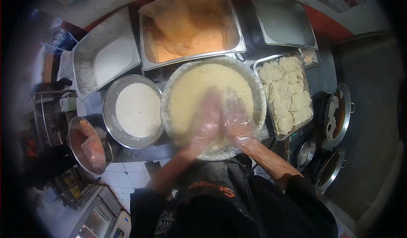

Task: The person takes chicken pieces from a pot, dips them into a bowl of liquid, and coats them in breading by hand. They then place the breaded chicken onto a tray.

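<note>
Side by side over a wide round bowl [259,95] are both my hands, in thin clear plastic gloves. Pale yellow breading crumbs [212,79] fill the bowl. My left hand [208,117] is smeared by motion at the bowl's middle, so its finger positions do not show clearly. Close beside it, my right hand [237,117] points away from me, its fingers stretched out against the crumbs. Whether anything lies beneath the hands is hidden.
Left of the bowl stand a round pan of white batter [140,111] and a pot [106,155] holding a bag. Behind are metal trays of white powder [113,60] and orange powder [207,41]. Breaded pieces [286,87] fill a right-hand tray; woks [339,115] sit beyond.
</note>
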Demonstrator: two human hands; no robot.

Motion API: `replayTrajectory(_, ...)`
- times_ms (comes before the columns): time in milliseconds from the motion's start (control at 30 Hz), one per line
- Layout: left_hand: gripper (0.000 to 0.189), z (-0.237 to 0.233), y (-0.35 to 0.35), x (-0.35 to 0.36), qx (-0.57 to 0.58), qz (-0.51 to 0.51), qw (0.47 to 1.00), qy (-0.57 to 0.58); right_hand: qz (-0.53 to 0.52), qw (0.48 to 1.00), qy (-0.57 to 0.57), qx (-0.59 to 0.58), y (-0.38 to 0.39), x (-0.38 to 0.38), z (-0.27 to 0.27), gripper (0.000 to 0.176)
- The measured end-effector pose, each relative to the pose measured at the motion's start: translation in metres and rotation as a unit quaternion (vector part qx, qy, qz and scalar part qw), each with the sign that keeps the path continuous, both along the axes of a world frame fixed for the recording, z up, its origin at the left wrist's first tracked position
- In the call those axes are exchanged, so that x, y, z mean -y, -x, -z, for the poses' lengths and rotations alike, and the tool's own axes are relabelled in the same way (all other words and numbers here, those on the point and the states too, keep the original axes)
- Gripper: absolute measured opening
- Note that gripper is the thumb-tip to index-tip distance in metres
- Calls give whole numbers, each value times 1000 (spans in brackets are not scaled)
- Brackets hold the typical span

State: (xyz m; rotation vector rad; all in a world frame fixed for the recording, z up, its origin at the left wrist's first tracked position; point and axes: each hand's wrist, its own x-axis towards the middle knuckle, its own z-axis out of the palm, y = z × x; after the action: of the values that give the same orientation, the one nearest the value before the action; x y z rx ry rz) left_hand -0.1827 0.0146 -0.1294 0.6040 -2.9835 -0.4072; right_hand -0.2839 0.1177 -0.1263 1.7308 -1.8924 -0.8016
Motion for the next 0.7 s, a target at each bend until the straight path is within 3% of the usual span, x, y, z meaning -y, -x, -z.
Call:
replayTrajectory(33, 81, 11, 3, 0, -169, -32, 923, -345, -2, 1000, -4, 3, 6, 2, 0, 35)
replayTrajectory(67, 79, 21, 3, -5, -312, -64, 701, -638, -13, 976, 39, 212, 14, -2, -2, 38)
replayTrajectory(100, 79, 19, 0, -10, -304, -75, 697, -646, -15, 906, 78, 416, 13, -7, -12, 42)
replayTrajectory(133, 74, 17, 1, -11, -349, -76, 685, -635, -11, 904, 72, 422, 9, -17, -8, 42)
replayTrajectory(167, 69, 15, 6, -5, -400, -66, 676, -615, 169, 771, 60, 612, 11, -19, 3, 47)
replayTrajectory(200, 69, 14, 6, -4, -404, -67, 689, -597, 334, 570, 43, 749, 12, -20, 8, 52)
replayTrajectory(233, 69, 15, 0, -8, -380, -73, 719, -577, 333, 572, 46, 748, 12, -6, -12, 52)
replayTrajectory(267, 68, 17, -9, -11, -333, -77, 765, -546, 278, 726, -39, 628, 10, 8, -35, 54)
replayTrajectory(300, 68, 21, -23, -14, -262, -79, 819, -505, 213, 840, -130, 482, 5, 15, -48, 57)
replayTrajectory(333, 68, 25, -38, -15, -181, -73, 866, -460, 212, 835, -141, 488, 2, 14, -40, 57)
replayTrajectory(400, 68, 46, -59, -23, -51, -56, 904, -421, 98, 893, -80, 431, 1, 14, -21, 55)
replayTrajectory(433, 67, 62, -66, -30, -5, -50, 910, -412, 101, 892, -78, 433, 1, 13, -23, 55)
replayTrajectory(467, 67, 76, -71, -36, 19, -49, 913, -404, 106, 857, -60, 502, 4, 11, -28, 53)
replayTrajectory(500, 67, 82, -74, -41, 24, -53, 916, -397, 110, 816, -42, 566, 6, 8, -33, 51)
replayTrajectory(600, 68, 55, -75, -32, -37, -67, 925, -372, 100, 859, -65, 498, -14, 16, -6, 50)
replayTrajectory(633, 68, 35, -70, -24, -60, -70, 926, -365, 55, 855, 91, 508, -22, 13, 3, 47)
replayTrajectory(700, 68, -4, -48, -7, -80, -79, 931, -347, 59, 863, 37, 501, -21, 6, -5, 50)
